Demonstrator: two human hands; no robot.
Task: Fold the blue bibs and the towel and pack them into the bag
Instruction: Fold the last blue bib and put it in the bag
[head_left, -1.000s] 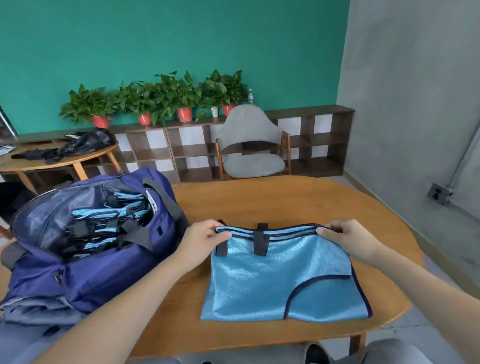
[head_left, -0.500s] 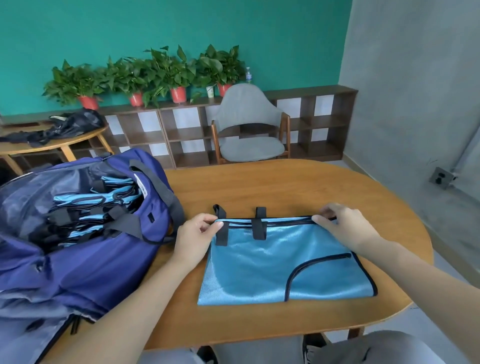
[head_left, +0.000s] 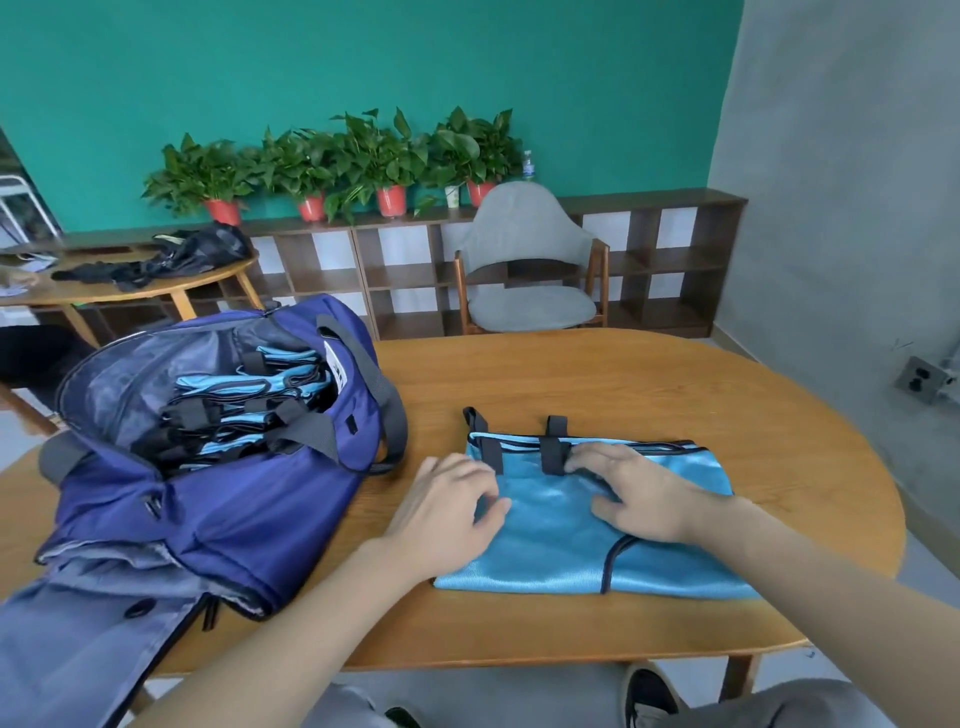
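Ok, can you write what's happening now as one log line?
step: folding bib | left hand: on bib | right hand: on bib | bag: open, bibs inside | table

both hands (head_left: 452, 512) (head_left: 641, 493) rest on the blue bib (head_left: 561, 545).

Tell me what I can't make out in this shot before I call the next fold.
- Towel: not identifiable in the head view; it may be out of frame or buried in the bag.
- Bib count in the bag: folded bibs overlap under the straps, too bunched to count.
- Bib on the table: left hand and right hand cover its middle; layers underneath hidden.
- Bag's near end: cut off by the frame's lower left edge.
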